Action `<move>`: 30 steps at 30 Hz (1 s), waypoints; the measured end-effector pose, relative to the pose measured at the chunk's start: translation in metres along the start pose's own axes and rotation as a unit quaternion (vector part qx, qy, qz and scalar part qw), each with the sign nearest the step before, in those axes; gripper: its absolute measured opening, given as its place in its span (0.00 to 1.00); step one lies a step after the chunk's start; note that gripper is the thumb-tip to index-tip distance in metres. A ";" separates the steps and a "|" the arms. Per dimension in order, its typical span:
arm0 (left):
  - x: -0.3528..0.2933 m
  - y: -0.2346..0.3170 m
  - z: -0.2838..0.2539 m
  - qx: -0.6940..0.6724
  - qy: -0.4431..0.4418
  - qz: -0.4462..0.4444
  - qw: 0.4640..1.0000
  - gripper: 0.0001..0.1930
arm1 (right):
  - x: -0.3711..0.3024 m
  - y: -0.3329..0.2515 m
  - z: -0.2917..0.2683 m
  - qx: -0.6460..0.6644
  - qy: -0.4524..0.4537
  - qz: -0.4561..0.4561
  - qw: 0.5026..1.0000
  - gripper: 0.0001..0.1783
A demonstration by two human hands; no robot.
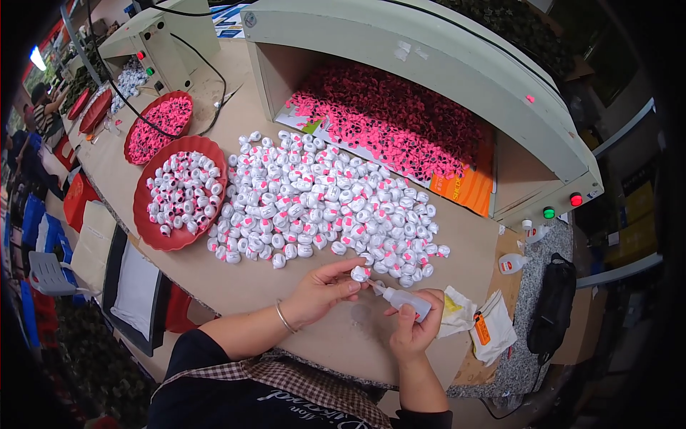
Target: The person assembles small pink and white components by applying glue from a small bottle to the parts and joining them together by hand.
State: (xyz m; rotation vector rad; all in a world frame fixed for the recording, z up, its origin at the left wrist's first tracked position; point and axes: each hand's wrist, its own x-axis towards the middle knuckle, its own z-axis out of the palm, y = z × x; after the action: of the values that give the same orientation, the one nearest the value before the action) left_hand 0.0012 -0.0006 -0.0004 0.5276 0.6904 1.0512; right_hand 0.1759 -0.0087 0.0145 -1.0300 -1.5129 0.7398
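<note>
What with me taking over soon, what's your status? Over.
Left hand pinching small white-and-pink piece. Right hand gripping squeeze bottle, nozzle toward piece. No obstruction visible; white pile just beyond.

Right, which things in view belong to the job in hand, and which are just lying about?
Apparently in use:
white-and-pink ball, in the left fingers
squeeze bottle, in the right fingers
pile of similar balls
scalloped red bowl of balls
pink pieces under the pale hood

Apparently just lying about:
black pouch
white packet with orange patch
crumpled white wrapper
</note>
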 end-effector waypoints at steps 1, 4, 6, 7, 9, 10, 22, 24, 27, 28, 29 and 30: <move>0.000 0.000 0.001 0.000 -0.006 -0.001 1.000 0.21 | 0.000 0.001 -0.001 0.056 0.027 0.024 0.998 0.13; -0.001 -0.001 0.001 0.000 -0.003 -0.004 1.000 0.21 | 0.012 -0.011 -0.011 0.148 0.080 0.117 0.979 0.13; -0.001 0.000 -0.002 0.000 0.001 -0.009 1.000 0.21 | 0.032 -0.027 -0.017 0.172 0.114 0.192 0.960 0.12; -0.001 0.001 -0.001 -0.002 -0.007 -0.010 1.000 0.21 | 0.040 -0.025 -0.023 0.166 0.118 0.188 0.961 0.12; -0.001 0.002 -0.001 0.001 -0.012 -0.022 1.000 0.21 | 0.056 -0.014 -0.035 0.146 0.065 0.201 0.966 0.13; -0.002 0.002 0.000 0.000 -0.013 -0.020 1.000 0.21 | 0.068 -0.008 -0.035 0.123 0.061 0.197 0.971 0.12; 0.000 0.004 -0.006 -0.014 0.007 -0.030 0.999 0.22 | 0.203 0.114 -0.015 -0.433 -0.155 -0.009 0.888 0.11; -0.001 0.005 -0.005 -0.010 0.002 -0.030 0.999 0.22 | 0.211 0.110 -0.016 -0.459 -0.186 0.003 0.869 0.11; 0.000 0.006 -0.005 0.009 0.003 -0.024 1.000 0.22 | 0.215 0.110 -0.022 -0.489 -0.225 0.005 0.843 0.12; 0.000 0.007 -0.005 0.009 0.006 -0.024 1.000 0.22 | 0.214 0.111 -0.024 -0.503 -0.223 0.016 0.835 0.12; 0.000 0.007 -0.004 0.030 0.000 -0.015 0.999 0.21 | 0.211 0.110 -0.027 -0.518 -0.220 0.027 0.827 0.12; 0.001 0.007 -0.003 0.051 -0.008 -0.007 0.999 0.20 | 0.207 0.108 -0.032 -0.516 -0.221 0.028 0.827 0.12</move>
State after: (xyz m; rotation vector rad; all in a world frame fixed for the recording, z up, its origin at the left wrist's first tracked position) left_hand -0.0049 0.0033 0.0027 0.6184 0.7363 1.0007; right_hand 0.2276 0.2214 0.0159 -1.7719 -2.3919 0.1204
